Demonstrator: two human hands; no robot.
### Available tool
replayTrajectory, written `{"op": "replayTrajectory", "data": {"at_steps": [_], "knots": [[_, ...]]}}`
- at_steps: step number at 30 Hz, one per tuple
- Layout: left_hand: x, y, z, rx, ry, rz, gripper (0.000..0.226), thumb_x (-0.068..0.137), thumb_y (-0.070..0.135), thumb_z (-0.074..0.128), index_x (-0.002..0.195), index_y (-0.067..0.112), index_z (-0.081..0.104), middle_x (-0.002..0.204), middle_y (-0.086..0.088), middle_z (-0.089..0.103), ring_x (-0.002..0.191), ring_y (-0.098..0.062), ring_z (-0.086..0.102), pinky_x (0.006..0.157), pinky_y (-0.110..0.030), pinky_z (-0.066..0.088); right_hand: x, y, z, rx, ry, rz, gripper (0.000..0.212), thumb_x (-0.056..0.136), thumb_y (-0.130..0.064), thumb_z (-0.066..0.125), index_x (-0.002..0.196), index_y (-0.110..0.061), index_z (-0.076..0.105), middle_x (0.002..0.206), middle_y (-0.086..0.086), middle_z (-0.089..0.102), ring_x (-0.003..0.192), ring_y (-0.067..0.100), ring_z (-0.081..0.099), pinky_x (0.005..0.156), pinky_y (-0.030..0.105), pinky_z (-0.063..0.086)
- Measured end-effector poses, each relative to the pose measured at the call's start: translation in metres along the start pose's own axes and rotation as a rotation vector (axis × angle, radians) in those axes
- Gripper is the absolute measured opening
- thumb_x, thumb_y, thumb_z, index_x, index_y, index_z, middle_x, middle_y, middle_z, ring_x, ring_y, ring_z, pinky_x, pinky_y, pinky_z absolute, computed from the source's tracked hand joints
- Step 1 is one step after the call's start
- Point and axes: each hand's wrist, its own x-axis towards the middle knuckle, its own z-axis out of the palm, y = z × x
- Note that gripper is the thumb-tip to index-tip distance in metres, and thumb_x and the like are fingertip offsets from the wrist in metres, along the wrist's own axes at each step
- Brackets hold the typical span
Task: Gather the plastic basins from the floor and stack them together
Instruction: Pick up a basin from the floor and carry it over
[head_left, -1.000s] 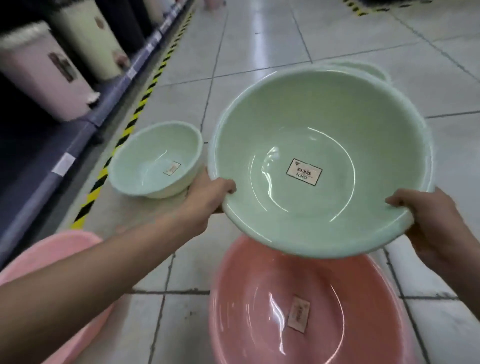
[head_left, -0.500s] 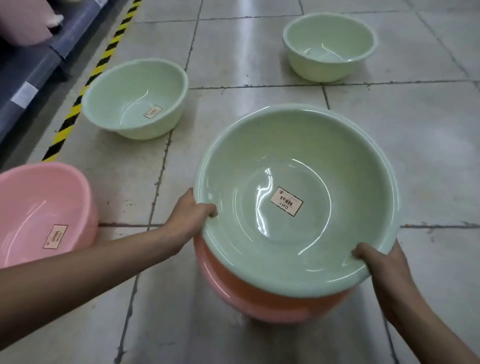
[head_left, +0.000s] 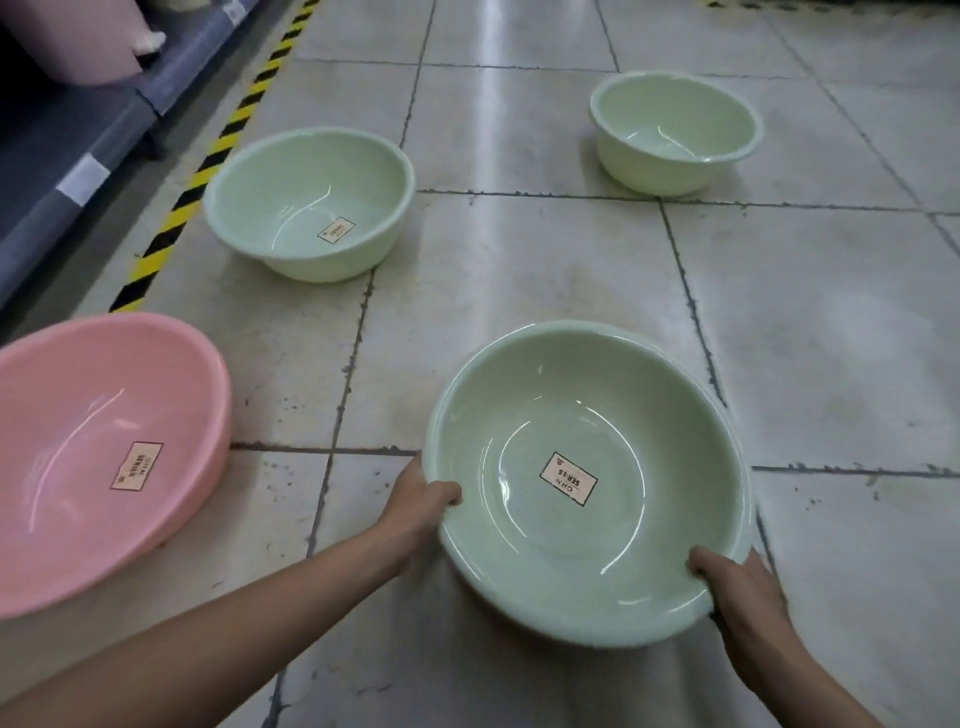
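You stand over a floor (head_left: 519, 332) of glossy pale tiles with dark grout lines and a strip of ceiling light reflected toward 12 o'clock. At 10 o'clock a blue-grey shelf (head_left: 62, 156) runs along the edge, and a yellow-and-black hazard stripe (head_left: 208, 171) marks its border on the tiles.

The pink basin (head_left: 62, 415) sits at 8 o'clock, partly cut off by the frame, its near rim tipped toward you. The large green basin (head_left: 519, 415) is at 5 o'clock, between your hands. Your left hand (head_left: 418, 501) grips its rim at the basin's 9 o'clock, and your right hand (head_left: 737, 592) grips at its 4 o'clock, both thumbs hooked inside. You cannot tell whether its base touches the floor. A medium green basin (head_left: 291, 192) stands at 11 o'clock, near the stripe. A smaller pale green basin (head_left: 675, 114) stands at 1 o'clock. All four are well apart from one another.

Bare tile runs through the centre between the basins and widens toward 3 o'clock. A rectangular label (head_left: 568, 478) lies in the bottom of the basin you hold.
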Motion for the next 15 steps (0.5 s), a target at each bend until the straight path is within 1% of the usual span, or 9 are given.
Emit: {"op": "replayTrajectory", "data": {"at_steps": [1,3,5,7,9,10,12,13,15], "knots": [[0.003,0.005,-0.006,-0.074,0.019,-0.003,0.051,0.050,0.005,0.054,0.099,0.017,0.061,0.096,-0.012,0.070,0.090,-0.033,0.066,0.080,-0.047,0.057,0.000,-0.005,0.007,-0.036,-0.011,0.007,0.037,0.076,-0.003,0.060,0.112,-0.013,0.063,0.105,0.020,0.069,0.087,0.036,0.065,0.076,0.049,0.055],[0.006,0.023,-0.030,-0.212,0.064,0.005,0.055,0.048,0.001,0.051,0.101,0.014,0.059,0.096,-0.015,0.067,0.081,-0.030,0.064,0.071,-0.041,0.056,-0.003,-0.029,0.029,-0.094,-0.052,-0.031,0.026,0.079,-0.002,0.060,0.103,-0.012,0.063,0.107,0.023,0.068,0.092,0.039,0.066,0.082,0.054,0.055],[0.004,0.043,-0.069,-0.308,0.134,0.041,0.058,0.051,-0.004,0.051,0.106,0.010,0.060,0.095,-0.017,0.068,0.077,-0.029,0.064,0.066,-0.037,0.055,-0.012,-0.069,0.063,-0.119,-0.113,-0.128,0.025,0.082,0.001,0.058,0.102,-0.013,0.063,0.105,0.021,0.070,0.090,0.037,0.067,0.081,0.049,0.055],[-0.003,0.058,-0.120,-0.361,0.229,0.105,0.062,0.052,-0.004,0.052,0.113,0.009,0.060,0.098,-0.019,0.070,0.080,-0.031,0.065,0.068,-0.041,0.055,-0.023,-0.111,0.106,-0.137,-0.189,-0.257,0.023,0.083,0.001,0.060,0.099,-0.016,0.064,0.100,0.016,0.071,0.089,0.034,0.067,0.079,0.044,0.055],[-0.019,0.068,-0.176,-0.399,0.328,0.163,0.065,0.053,-0.003,0.054,0.116,0.011,0.060,0.103,-0.020,0.070,0.082,-0.031,0.065,0.069,-0.044,0.055,-0.040,-0.150,0.157,-0.148,-0.280,-0.372,0.022,0.083,0.000,0.062,0.095,-0.018,0.064,0.097,0.012,0.071,0.088,0.032,0.067,0.079,0.043,0.057],[-0.028,0.070,-0.205,-0.424,0.374,0.202,0.062,0.058,-0.005,0.054,0.117,0.011,0.060,0.101,-0.018,0.070,0.080,-0.030,0.065,0.067,-0.042,0.056,-0.051,-0.167,0.185,-0.148,-0.330,-0.413,0.022,0.083,0.000,0.062,0.094,-0.019,0.064,0.096,0.011,0.071,0.086,0.029,0.067,0.079,0.042,0.057],[-0.050,0.071,-0.260,-0.489,0.479,0.267,0.055,0.065,-0.012,0.050,0.116,0.007,0.061,0.093,-0.010,0.069,0.076,-0.024,0.063,0.057,-0.028,0.054,-0.075,-0.193,0.244,-0.159,-0.434,-0.465,0.022,0.083,0.000,0.062,0.092,-0.020,0.062,0.093,0.007,0.069,0.083,0.026,0.066,0.078,0.040,0.057],[-0.061,0.068,-0.286,-0.515,0.537,0.287,0.053,0.065,-0.013,0.049,0.113,0.007,0.063,0.091,-0.007,0.069,0.076,-0.023,0.063,0.058,-0.026,0.053,-0.090,-0.202,0.274,-0.178,-0.479,-0.479,0.022,0.082,-0.001,0.063,0.092,-0.020,0.062,0.093,0.006,0.069,0.082,0.025,0.065,0.077,0.039,0.058],[-0.080,0.056,-0.334,-0.561,0.650,0.296,0.050,0.061,-0.011,0.050,0.105,0.009,0.067,0.090,-0.004,0.071,0.079,-0.022,0.065,0.068,-0.028,0.052,-0.117,-0.209,0.327,-0.222,-0.569,-0.502,0.021,0.081,-0.002,0.063,0.094,-0.019,0.063,0.093,0.006,0.069,0.082,0.024,0.066,0.077,0.039,0.059]]}}
